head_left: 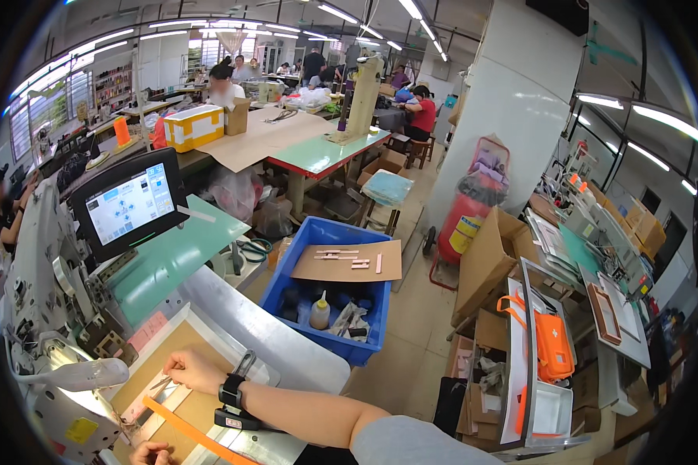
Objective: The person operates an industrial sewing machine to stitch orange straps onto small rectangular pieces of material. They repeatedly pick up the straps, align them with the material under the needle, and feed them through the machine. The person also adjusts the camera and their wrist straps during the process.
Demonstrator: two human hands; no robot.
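My right hand, with a black band on its wrist, reaches over a tan board with white edges. Its fingers are pinched on a thin pointed metal tool, tips toward the sewing machine. Below it on the board lie pale strips. An orange strip runs slantwise past my right wrist to the lower edge. My left hand shows only curled fingers at the lower edge, closed beside the board; what they hold, if anything, is hidden. The machine's lit head stands just left of both hands.
A control screen stands behind the board, near a green panel and scissors. Beyond the metal table sits a blue crate with cardboard, pink strips and a bottle. An orange case hangs at right. Other people work farther back.
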